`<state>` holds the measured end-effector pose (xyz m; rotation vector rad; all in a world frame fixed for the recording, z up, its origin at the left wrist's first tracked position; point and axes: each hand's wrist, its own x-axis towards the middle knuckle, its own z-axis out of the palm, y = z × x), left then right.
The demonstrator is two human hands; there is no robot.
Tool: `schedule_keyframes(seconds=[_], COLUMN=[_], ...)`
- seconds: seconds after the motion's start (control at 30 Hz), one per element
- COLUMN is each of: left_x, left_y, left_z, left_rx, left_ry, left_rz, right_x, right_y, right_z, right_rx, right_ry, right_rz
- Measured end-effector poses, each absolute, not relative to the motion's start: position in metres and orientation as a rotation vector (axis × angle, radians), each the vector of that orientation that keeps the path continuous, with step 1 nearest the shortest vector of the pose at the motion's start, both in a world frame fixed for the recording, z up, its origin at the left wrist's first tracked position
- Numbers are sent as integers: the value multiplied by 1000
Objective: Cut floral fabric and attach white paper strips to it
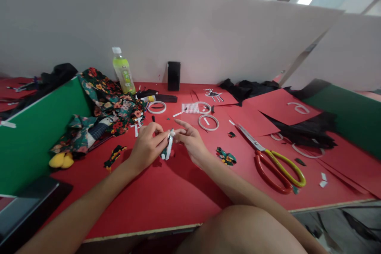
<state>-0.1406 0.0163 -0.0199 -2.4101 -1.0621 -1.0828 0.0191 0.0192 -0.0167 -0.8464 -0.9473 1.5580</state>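
Note:
Between my hands is a small scrap of dark floral fabric with white tape strips on it, held just above the red table. My left hand pinches the scrap from the left with thumb and forefinger. From the right, my right hand pinches its upper end, one finger stretched out to the side. Fingers partly cover the scrap. A cut floral piece lies right of my right hand, and another floral piece left of my left hand.
Large scissors with red and yellow handles lie at right. Tape rolls sit behind my hands near a phone and a green-labelled bottle. Floral cloth is heaped at left. Red sheets and black cloth lie at right.

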Motion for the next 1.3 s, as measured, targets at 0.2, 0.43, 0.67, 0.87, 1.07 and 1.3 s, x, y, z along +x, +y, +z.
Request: schedule_keyframes(seconds=[0.2,0.43,0.67,0.87,1.07,1.3], left_x=[-142,-143,-142,-142,-142,-142], left_y=[16,16,16,16,15,15], left_z=[-17,-18,-17,-17,-16,-16], left_rx=[-2439,-2430,-2432,-2433,-2445,-2438], left_ry=[-1021,-1042,-1023,-1035,-1034,-1009], left_rz=[-1034,-1036,-1035,-1030,-1045,-1037], right_x=[19,20,20,20,20,20], right_y=[18,17,17,16,17,18], right_z=[-14,-11,-11,-11,-12,-13], right_rx=[-844,-849,-864,-866,-860,-858], right_ry=[-941,-929,-935,-932,-939,-928], right_rz=[1566,1584,1577,1571,1574,1580])
